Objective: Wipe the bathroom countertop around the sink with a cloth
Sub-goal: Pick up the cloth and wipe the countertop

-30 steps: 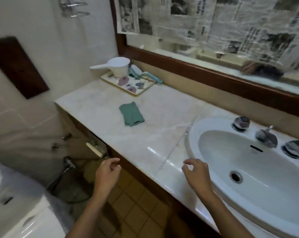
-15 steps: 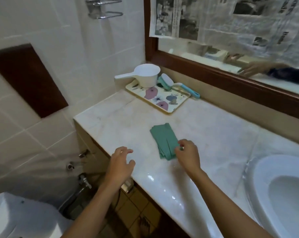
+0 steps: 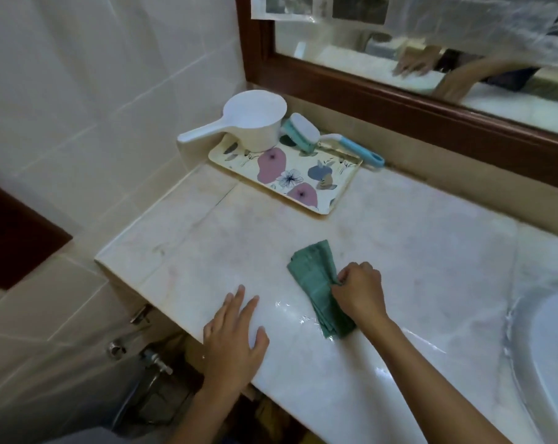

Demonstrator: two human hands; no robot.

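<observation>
A folded green cloth (image 3: 314, 282) lies on the pale marble countertop (image 3: 415, 251), left of the white sink (image 3: 546, 347) whose rim shows at the right edge. My right hand (image 3: 359, 291) pinches the cloth's right edge with curled fingers. My left hand (image 3: 234, 334) rests flat on the counter near its front edge, fingers straight and spread, a little left of the cloth.
At the back of the counter stands a floral tray (image 3: 332, 200) with a white dipper (image 3: 252, 121) and a blue-handled brush (image 3: 319, 136) on it. A wood-framed mirror (image 3: 399, 100) runs along the wall. Tiled wall stands at left; pipes (image 3: 149, 357) sit below the counter edge.
My view has swung left from the sink to the cloth. My right hand reached the cloth and now pinches it; my left hand came down flat onto the counter.
</observation>
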